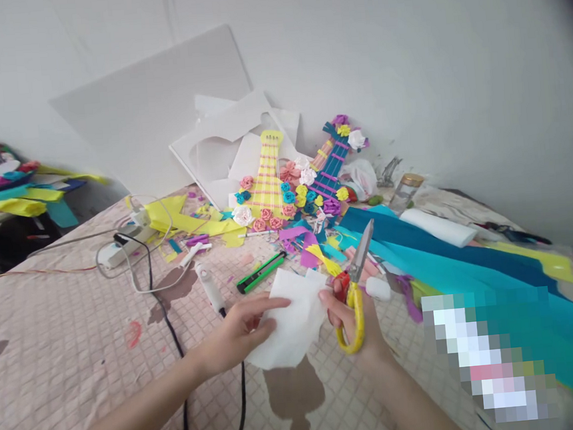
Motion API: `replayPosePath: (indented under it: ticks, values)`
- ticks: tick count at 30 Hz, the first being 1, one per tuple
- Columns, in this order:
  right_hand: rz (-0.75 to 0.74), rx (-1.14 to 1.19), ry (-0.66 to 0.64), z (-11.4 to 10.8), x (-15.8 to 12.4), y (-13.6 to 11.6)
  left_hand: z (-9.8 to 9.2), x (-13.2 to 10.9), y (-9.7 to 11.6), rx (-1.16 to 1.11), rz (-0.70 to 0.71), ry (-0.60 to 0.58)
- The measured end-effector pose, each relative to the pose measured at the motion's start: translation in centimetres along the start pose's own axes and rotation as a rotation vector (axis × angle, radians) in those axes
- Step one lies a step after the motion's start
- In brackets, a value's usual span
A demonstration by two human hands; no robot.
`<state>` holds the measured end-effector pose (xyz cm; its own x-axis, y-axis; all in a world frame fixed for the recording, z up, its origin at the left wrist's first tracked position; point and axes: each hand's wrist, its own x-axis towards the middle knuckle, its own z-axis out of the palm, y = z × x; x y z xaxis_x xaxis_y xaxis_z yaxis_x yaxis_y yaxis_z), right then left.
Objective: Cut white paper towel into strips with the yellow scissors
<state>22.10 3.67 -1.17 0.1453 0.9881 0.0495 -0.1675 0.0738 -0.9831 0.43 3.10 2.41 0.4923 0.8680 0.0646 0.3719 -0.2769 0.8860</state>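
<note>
A white sheet of thin paper (296, 328) is between my two hands, in the middle of the head view. My left hand (249, 329) touches it from the left, its index finger stretched across the surface and its thumb apart below. My right hand (353, 319) holds scissors (362, 252) with yellow and red wrapped handles, their blades together and pointing up and away. The right thumb also presses the paper's right edge. Just beyond the paper lies a green and black box cutter (261, 273). A white glue gun (209, 287) with a black cord rests left of it.
A yellow paper guitar (269, 176) and a blue one (335, 164), both trimmed with paper roses, lean at the back. Teal paper sheets (446, 268) spread to the right, beside a white roll (438, 227). A power strip (122, 249) and trailing cords are left; coloured scraps lie around.
</note>
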Motion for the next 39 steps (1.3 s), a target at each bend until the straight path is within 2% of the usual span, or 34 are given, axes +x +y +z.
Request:
replayPosePath:
  ticks: [3,6,9,11,14,16,20,23,27,31,35,39]
  values:
    - [-0.004,0.041,0.027,-0.3,0.1,-0.4,0.6,0.6,0.1,-0.077,-0.038,0.062]
    - [-0.047,0.039,0.037,-0.6,0.2,-0.9,1.5,1.1,0.3,-0.338,-0.017,0.080]
    - [-0.096,0.033,0.031,-1.1,0.3,-1.3,2.3,1.7,0.7,-0.745,0.010,-0.008]
    - [-0.119,0.029,0.038,-1.4,0.4,-1.5,2.7,2.1,0.9,-0.919,-0.046,-0.104]
    - [-0.129,0.024,0.046,-1.7,0.4,-1.8,3.4,2.5,0.8,-0.967,-0.185,-0.248]
    - [-0.134,0.028,0.057,-1.8,0.5,-2.0,3.9,2.7,0.6,-0.920,-0.273,-0.281]
    - [-0.163,0.001,0.130,-1.9,0.7,-2.5,4.2,3.6,0.7,-0.975,-0.359,-0.144]
    - [-0.167,-0.006,0.131,-2.0,0.9,-2.9,2.8,5.1,1.8,-1.076,-0.301,-0.006]
    - [-0.117,0.047,-0.033,-1.7,0.6,-2.3,-0.3,7.4,4.2,-1.133,-0.107,0.246]
    - [-0.006,0.027,-0.235,-0.9,0.3,-0.5,-2.6,8.8,6.6,-1.230,0.069,0.367]
    - [0.059,-0.162,-0.332,-0.5,-0.2,1.1,-3.6,9.2,7.3,-1.311,0.142,0.535]
    - [0.113,-0.256,-0.421,-0.4,-0.8,1.1,-4.3,9.5,6.5,-1.360,0.087,0.559]
